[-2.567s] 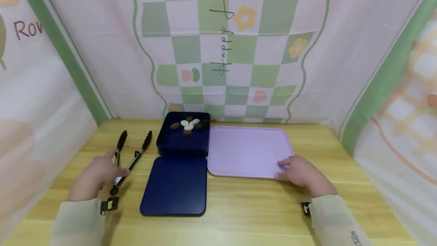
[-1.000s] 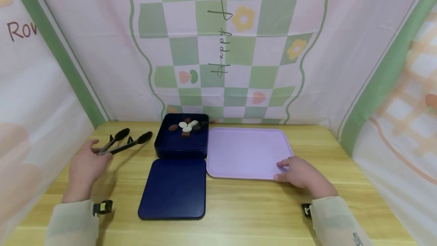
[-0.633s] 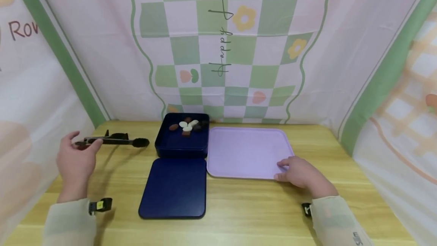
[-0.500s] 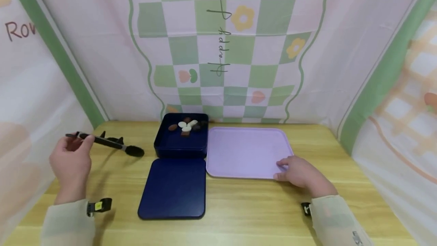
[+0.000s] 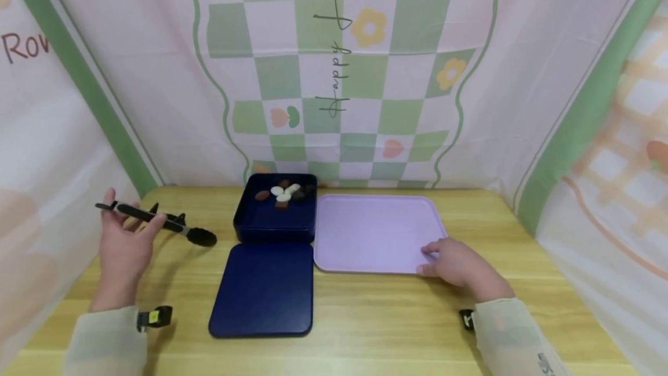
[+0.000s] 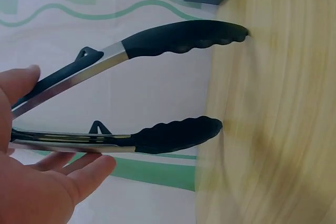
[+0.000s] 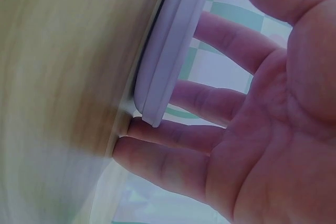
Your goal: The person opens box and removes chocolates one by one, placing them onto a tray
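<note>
Black-and-silver tongs are held by my left hand, thumb on one arm and fingers along the other. In the left wrist view the tongs' jaws stand spread, with dark scalloped heads near the table and nothing between them. My right hand lies at the near right corner of the lilac tray, which is bare. The right wrist view shows its fingers nearly straight around the tray's edge, tips by the wood. A navy box holds several brown, white and dark chocolate-like pieces.
A flat navy lid lies in front of the box. The box and tray sit side by side toward the back of the wooden table. Patterned curtains hang behind and at both sides.
My left hand has lifted the tongs off the table and turned them, so their heads point right and toward me. The right hand has stayed at the tray corner.
</note>
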{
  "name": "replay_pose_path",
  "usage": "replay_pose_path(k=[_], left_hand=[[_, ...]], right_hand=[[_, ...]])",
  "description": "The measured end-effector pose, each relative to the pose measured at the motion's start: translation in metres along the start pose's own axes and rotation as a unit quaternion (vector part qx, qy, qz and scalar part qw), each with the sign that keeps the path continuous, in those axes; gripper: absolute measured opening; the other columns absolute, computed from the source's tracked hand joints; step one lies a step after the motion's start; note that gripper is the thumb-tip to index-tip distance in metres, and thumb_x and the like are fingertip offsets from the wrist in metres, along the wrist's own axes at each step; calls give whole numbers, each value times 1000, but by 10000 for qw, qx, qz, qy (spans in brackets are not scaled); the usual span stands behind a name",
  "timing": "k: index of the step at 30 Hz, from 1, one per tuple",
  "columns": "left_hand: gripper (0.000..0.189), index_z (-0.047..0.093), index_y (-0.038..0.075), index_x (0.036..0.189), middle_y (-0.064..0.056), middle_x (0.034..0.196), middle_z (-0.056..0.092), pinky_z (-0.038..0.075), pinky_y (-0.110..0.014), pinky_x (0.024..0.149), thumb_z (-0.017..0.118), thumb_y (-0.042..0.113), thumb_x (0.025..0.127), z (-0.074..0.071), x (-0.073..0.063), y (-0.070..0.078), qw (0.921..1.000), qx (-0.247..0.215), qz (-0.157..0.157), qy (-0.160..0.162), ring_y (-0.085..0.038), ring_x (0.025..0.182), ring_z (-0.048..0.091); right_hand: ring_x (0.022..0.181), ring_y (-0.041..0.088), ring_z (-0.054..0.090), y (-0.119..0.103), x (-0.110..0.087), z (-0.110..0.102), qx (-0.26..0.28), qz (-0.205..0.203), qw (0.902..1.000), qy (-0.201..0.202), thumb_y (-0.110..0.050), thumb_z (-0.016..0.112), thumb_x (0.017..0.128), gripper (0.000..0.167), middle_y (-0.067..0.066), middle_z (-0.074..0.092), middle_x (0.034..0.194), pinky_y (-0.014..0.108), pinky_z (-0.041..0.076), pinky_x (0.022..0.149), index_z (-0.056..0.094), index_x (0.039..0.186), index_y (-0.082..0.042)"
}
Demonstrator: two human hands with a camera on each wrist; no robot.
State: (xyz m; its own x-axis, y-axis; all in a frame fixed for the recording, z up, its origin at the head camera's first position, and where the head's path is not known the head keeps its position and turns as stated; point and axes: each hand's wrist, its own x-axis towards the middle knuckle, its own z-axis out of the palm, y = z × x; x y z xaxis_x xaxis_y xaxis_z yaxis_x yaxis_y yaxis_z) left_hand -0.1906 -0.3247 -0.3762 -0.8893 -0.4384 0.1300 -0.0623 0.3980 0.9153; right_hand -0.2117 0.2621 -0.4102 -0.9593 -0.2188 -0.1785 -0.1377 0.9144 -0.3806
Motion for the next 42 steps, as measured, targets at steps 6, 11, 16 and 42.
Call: replay_pose_path(k=[6,11,16,42], left_hand=[[109,-20,45,152,-25,154,29,38,-60,101,71,37,93,-3,0,-2,9992,166,255,-267,-48,133,40],[101,-7,38,157,-21,153,34,42,-51,103,71,36,93,-3,1,-4,10000,3,-22,-7,-41,133,43],[89,16,29,155,-14,146,43,49,-31,94,75,39,88,-2,3,-4,9944,-638,-702,472,-25,127,51],[73,23,38,138,-6,113,54,56,-52,70,74,19,91,-10,4,-2,8260,-5376,-1532,721,-36,86,69]], right_hand=[[124,54,45,-1,-1,0,-10,-33,10000,22,-35,79,86,58,32,57,126,64,34,102,65,125,5],[124,53,46,-3,-2,0,3,53,10000,2,-35,79,85,58,30,58,126,64,34,102,65,125,4],[125,52,45,-3,-1,0,55,149,9999,-39,-35,79,86,58,29,58,127,64,34,102,65,126,3],[125,53,44,-1,0,0,39,160,9999,-44,-37,79,85,59,30,57,128,64,33,103,65,126,4]])
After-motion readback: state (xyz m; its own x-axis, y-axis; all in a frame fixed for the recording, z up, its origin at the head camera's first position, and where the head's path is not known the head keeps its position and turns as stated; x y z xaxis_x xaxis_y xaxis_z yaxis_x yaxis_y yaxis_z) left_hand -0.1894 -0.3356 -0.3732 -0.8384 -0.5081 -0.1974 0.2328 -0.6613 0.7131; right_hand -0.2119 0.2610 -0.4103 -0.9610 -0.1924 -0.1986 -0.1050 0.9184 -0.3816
